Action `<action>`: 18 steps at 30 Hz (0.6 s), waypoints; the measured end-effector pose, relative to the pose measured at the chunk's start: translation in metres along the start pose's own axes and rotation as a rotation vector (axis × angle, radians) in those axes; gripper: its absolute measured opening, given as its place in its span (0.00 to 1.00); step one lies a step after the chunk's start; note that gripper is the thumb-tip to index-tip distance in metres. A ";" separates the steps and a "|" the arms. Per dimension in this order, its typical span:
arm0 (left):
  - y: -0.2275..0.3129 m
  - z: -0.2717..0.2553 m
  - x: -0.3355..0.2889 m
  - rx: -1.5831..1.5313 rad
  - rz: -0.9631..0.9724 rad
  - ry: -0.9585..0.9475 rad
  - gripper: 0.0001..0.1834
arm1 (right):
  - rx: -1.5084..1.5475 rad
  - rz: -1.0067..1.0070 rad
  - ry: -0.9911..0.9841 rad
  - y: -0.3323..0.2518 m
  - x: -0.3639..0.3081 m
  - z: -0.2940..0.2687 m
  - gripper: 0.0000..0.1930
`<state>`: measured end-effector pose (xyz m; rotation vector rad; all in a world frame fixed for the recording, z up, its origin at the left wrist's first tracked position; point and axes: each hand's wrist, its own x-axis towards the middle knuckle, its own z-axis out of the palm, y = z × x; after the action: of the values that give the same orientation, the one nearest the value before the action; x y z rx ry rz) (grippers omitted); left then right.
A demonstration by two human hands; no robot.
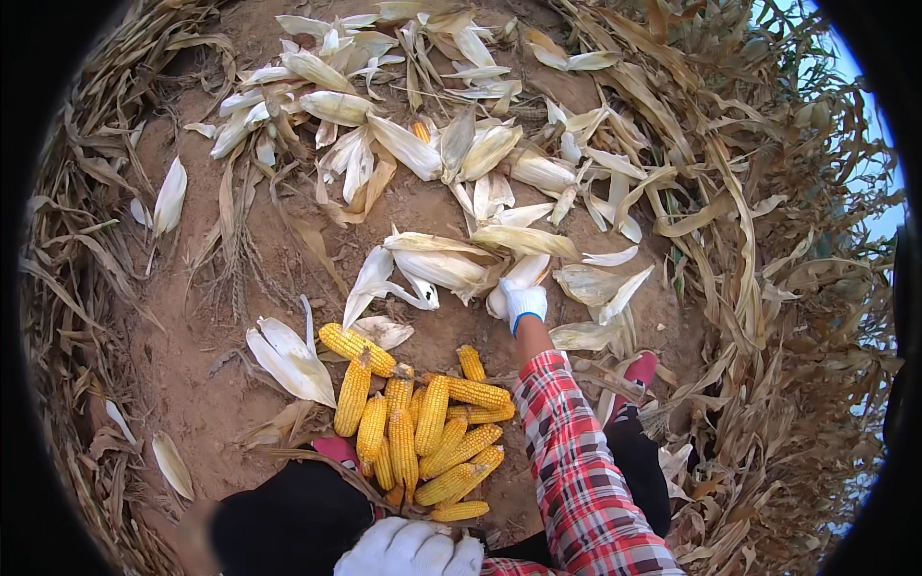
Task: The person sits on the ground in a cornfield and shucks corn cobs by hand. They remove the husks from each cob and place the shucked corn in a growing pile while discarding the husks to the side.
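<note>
Yellow cobs (431,415) piled on brown soil (221,355)
The right hand (523,300) curls against a husk-wrapped ear (530,269) beyond them, grip hidden; the left hand (408,551), fingers bent, is just below the pile, its hold unclear.

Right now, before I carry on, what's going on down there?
A person in white gloves is at work over corn on bare soil. The right hand reaches forward onto a pale husk; its grip is hard to make out. The left hand is at the lower edge, just below a pile of yellow cobs. More loose husks lie scattered around and beyond.
</note>
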<state>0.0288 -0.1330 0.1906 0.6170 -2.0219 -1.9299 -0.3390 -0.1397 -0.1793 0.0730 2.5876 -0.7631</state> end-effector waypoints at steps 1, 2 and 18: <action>0.002 0.003 -0.002 0.055 0.001 0.007 0.15 | 0.241 0.063 -0.161 -0.002 -0.014 -0.008 0.37; 0.004 0.006 -0.006 0.124 -0.002 0.019 0.15 | 0.476 0.123 -0.331 -0.007 -0.042 -0.019 0.36; -0.142 0.105 -0.036 -0.236 -0.654 0.312 0.33 | -0.101 -0.845 -0.323 0.107 -0.362 -0.181 0.36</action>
<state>0.0260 -0.0259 0.0458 1.5464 -1.4739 -2.1728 -0.0657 0.0727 0.0571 -1.1312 2.2814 -0.8127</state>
